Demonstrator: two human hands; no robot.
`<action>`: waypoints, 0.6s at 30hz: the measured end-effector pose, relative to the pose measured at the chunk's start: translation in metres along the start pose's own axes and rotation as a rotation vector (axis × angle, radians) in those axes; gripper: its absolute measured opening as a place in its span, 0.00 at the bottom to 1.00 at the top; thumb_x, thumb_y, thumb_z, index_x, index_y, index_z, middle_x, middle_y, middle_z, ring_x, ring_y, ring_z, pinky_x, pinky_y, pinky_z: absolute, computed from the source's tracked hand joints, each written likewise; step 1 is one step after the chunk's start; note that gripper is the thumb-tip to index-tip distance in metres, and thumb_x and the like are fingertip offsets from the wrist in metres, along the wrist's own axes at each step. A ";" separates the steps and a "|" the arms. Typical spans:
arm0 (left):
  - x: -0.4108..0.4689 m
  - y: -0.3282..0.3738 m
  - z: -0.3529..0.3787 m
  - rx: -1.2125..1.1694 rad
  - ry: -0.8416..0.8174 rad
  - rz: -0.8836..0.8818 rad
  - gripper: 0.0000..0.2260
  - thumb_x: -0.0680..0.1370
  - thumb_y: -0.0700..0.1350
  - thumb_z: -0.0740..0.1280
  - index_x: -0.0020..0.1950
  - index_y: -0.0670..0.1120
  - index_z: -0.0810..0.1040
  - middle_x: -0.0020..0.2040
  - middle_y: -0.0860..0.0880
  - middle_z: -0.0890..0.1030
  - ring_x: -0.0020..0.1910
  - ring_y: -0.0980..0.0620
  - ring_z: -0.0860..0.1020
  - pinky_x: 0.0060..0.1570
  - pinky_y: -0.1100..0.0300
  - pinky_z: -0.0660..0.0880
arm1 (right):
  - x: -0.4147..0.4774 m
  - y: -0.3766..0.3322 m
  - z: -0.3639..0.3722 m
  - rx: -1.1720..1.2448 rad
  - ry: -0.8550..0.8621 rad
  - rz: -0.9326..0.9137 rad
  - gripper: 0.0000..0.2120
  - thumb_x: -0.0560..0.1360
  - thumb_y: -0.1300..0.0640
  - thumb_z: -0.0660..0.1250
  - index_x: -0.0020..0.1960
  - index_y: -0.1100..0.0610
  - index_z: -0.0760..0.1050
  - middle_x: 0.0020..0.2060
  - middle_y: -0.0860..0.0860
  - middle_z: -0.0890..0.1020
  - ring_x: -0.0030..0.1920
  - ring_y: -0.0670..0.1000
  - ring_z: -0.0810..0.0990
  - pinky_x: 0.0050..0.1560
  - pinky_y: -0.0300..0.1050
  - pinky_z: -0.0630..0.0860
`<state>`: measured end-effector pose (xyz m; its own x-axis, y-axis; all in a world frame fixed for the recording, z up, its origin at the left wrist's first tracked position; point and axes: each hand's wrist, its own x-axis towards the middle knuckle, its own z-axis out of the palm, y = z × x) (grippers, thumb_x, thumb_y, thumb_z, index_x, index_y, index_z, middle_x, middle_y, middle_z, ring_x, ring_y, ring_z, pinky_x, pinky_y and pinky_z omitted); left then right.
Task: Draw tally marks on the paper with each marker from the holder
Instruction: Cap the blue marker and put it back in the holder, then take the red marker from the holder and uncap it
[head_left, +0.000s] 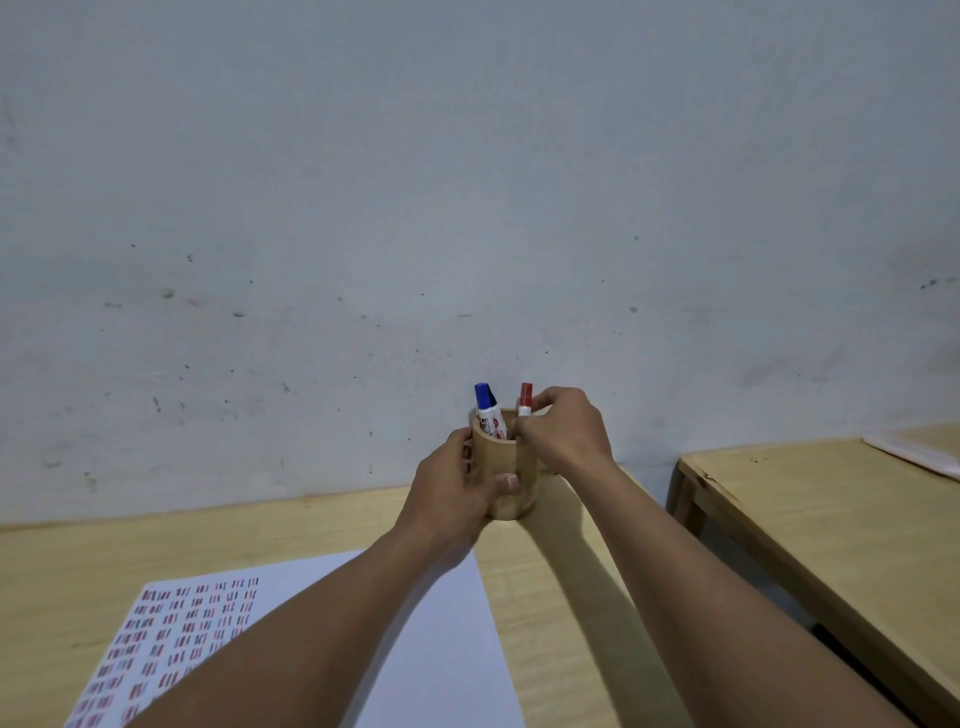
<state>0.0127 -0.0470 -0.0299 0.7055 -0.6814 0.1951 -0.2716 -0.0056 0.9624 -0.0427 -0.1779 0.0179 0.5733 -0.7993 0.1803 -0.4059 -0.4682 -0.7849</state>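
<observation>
A round wooden holder (506, 462) stands on the table near the wall. My left hand (452, 491) wraps around its left side, thumb across the front. A blue-capped marker (487, 408) leans in the holder on the left. A red-capped marker (525, 399) stands on the right, and the fingers of my right hand (563, 428) are closed around its body at the holder's rim. A white paper (291, 639) lies at the near left, its left part covered with rows of red and dark tally marks (176, 639); my left forearm crosses over it.
The light wooden table (550, 597) ends at the grey wall (467, 208) just behind the holder. A second wooden table (831, 509) stands to the right across a gap, with white sheets (919, 449) on its far corner.
</observation>
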 end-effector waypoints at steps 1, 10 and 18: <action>0.000 -0.001 0.000 -0.003 0.005 0.002 0.22 0.73 0.33 0.74 0.65 0.43 0.74 0.49 0.56 0.79 0.36 0.77 0.77 0.32 0.77 0.73 | 0.001 0.001 0.001 -0.005 0.007 0.001 0.09 0.73 0.57 0.73 0.53 0.53 0.82 0.45 0.52 0.85 0.45 0.53 0.84 0.47 0.54 0.84; -0.006 0.002 0.002 0.039 0.034 0.016 0.24 0.74 0.34 0.74 0.68 0.43 0.73 0.49 0.59 0.77 0.40 0.72 0.79 0.33 0.78 0.72 | -0.004 -0.005 -0.009 0.089 0.043 -0.021 0.03 0.75 0.58 0.73 0.45 0.56 0.80 0.41 0.51 0.84 0.42 0.51 0.82 0.35 0.42 0.73; -0.017 0.012 -0.009 0.294 0.086 0.047 0.32 0.75 0.50 0.74 0.76 0.48 0.67 0.60 0.54 0.77 0.60 0.51 0.76 0.51 0.67 0.72 | -0.029 -0.041 -0.042 0.218 0.123 -0.193 0.07 0.83 0.54 0.64 0.60 0.53 0.69 0.45 0.49 0.82 0.39 0.46 0.80 0.41 0.49 0.81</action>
<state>0.0028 -0.0291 -0.0202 0.7374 -0.6212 0.2652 -0.4739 -0.1959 0.8585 -0.0724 -0.1507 0.0697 0.5292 -0.7491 0.3985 -0.1283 -0.5348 -0.8352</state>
